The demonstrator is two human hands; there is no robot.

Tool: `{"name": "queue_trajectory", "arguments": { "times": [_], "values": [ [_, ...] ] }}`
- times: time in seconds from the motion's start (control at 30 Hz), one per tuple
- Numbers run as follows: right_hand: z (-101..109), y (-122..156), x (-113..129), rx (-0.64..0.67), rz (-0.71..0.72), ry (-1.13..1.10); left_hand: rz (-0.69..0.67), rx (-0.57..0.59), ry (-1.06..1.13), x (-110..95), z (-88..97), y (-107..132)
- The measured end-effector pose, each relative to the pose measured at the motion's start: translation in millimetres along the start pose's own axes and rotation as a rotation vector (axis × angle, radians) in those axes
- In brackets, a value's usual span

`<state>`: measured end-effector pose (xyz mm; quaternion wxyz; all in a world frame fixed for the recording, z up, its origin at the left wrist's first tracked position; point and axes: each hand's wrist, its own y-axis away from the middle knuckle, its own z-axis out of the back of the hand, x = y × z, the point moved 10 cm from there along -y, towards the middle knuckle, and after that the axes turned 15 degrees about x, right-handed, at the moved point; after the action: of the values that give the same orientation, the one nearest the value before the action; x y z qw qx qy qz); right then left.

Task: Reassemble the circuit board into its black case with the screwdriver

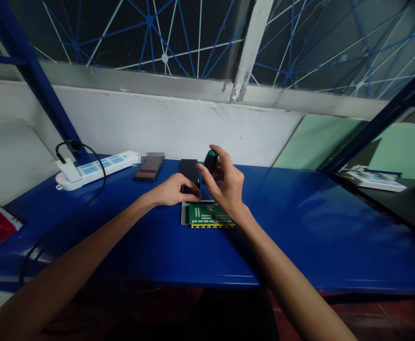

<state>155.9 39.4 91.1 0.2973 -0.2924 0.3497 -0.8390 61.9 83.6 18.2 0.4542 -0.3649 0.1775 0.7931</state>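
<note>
A green circuit board [207, 215] with a yellow connector strip along its near edge lies on a grey metal plate [185, 215]. My right hand [228, 182] grips the black and green handle of a screwdriver [210, 162], held roughly upright above the board's far side. Its lower end is hidden behind my fingers. At the board's far left edge, my left hand [175, 189] has its thumb and fingers pinched together. Whatever lies between those fingertips is too small to make out. Just beyond them is a flat black box [189, 169].
On the blue table [299, 227], a phone [149, 166] lies to the left near a white power strip [97, 166]. A black cable [61, 220] runs from the strip to the front edge. Blue posts [366, 111] rise at both sides, and a green panel [313, 142] leans behind.
</note>
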Motion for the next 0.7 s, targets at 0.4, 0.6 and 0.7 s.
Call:
{"name": "queue_trajectory", "arguments": {
  "times": [0.4,0.6,0.7],
  "values": [
    [-2.2,0.1,10.6,0.077,0.046,-0.039,0.077,0.011,0.024,6.2,-0.6,1.6],
    [0.2,-0.2,10.4,0.058,0.025,-0.032,0.049,0.001,0.023,7.0,0.3,0.9],
    [-2.2,-1.4,10.0,0.094,0.014,-0.050,0.041,0.021,0.000,4.1,-0.8,0.7]
  ]
}}
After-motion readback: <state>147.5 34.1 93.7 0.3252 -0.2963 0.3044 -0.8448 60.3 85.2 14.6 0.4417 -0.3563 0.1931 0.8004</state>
